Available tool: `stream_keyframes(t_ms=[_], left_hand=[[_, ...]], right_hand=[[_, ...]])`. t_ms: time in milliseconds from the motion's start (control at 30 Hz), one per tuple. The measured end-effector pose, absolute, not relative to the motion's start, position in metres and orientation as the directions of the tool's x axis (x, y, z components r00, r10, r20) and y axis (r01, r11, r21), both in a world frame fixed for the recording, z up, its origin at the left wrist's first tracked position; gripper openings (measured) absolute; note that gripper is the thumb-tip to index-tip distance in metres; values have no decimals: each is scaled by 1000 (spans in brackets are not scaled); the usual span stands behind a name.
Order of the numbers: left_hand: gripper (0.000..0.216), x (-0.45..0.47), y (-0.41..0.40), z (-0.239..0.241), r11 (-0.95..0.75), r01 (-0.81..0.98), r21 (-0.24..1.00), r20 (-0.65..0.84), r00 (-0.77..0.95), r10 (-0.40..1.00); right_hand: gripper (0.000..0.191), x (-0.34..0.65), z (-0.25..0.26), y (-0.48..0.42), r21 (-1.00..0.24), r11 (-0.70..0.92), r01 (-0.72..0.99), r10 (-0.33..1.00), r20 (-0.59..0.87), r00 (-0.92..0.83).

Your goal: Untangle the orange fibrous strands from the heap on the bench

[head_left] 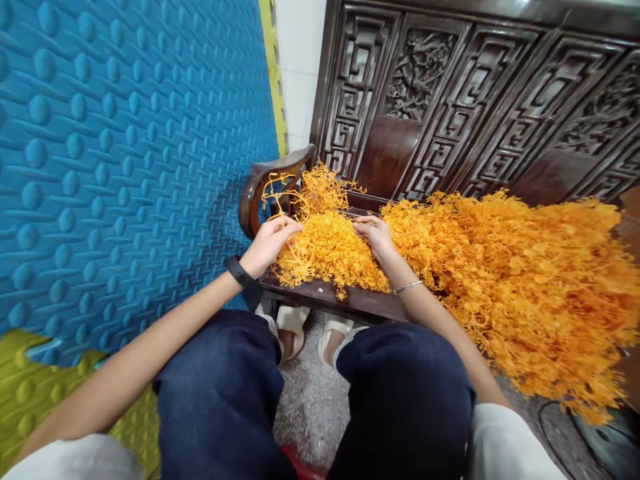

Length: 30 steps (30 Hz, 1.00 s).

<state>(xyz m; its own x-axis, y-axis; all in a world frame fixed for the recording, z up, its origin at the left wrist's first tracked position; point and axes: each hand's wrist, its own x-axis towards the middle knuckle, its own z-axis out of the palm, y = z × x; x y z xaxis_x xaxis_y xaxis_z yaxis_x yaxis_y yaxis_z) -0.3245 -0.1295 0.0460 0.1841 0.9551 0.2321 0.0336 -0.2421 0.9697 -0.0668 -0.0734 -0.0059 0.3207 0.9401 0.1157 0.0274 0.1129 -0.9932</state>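
Observation:
A big heap of orange plastic sprigs (pixel 510 267) covers the seat of a dark carved wooden bench (pixel 320 297). My left hand (pixel 269 243) rests at the left end of the heap, fingers closed on a few thin orange strands (pixel 285 200) that loop up toward the armrest. My right hand (pixel 374 233) lies on top of the pile just right of it, fingers pinching into the sprigs. A black band is on my left wrist and a thin silver bracelet on my right. My knees in dark trousers are below the bench edge.
A blue embossed foam mat (pixel 130 147) stands along the left, with a yellow-green mat (pixel 30 393) at its foot. The bench's carved backrest (pixel 450 87) rises behind the heap. The curved armrest (pixel 260 183) is beside my left hand. Sandalled feet rest on speckled floor (pixel 310 400).

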Motion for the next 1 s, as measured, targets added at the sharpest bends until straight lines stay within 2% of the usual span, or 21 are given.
stream_keyframes(t_ms=[167, 333, 467, 700, 767, 833, 933, 1000], left_hand=[[13, -319, -126, 44, -209, -15, 978, 207, 216, 954], [21, -320, -121, 38, -212, -22, 977, 212, 195, 958], [24, -320, -120, 36, -213, -67, 975, 221, 154, 963], [30, -328, -121, 34, -197, -63, 978, 205, 156, 966], [30, -332, -121, 33, -214, -67, 975, 221, 136, 966], [31, -335, -121, 32, -235, -69, 970, 242, 122, 963], [29, -338, -121, 33, -275, -68, 959, 282, 116, 953], [26, -338, -121, 35, -318, -77, 945, 325, 105, 940]], right_hand=[[24, -80, -14, -59, -987, 123, 102, 948, 148, 282], [20, -99, -14, -41, -967, 150, 208, 962, 191, 195], [25, -109, -7, -25, -930, 186, 316, 964, 235, 125], [31, -122, 9, -14, -880, 263, 396, 963, 261, -62], [24, -129, 17, -21, -889, 280, 363, 960, 249, -132], [19, -140, 29, -36, -927, 272, 258, 944, 206, -256], [33, -157, 48, -66, -939, 309, 148, 838, 196, -509], [34, -164, 58, -85, -905, 397, 153, 781, 246, -574]])
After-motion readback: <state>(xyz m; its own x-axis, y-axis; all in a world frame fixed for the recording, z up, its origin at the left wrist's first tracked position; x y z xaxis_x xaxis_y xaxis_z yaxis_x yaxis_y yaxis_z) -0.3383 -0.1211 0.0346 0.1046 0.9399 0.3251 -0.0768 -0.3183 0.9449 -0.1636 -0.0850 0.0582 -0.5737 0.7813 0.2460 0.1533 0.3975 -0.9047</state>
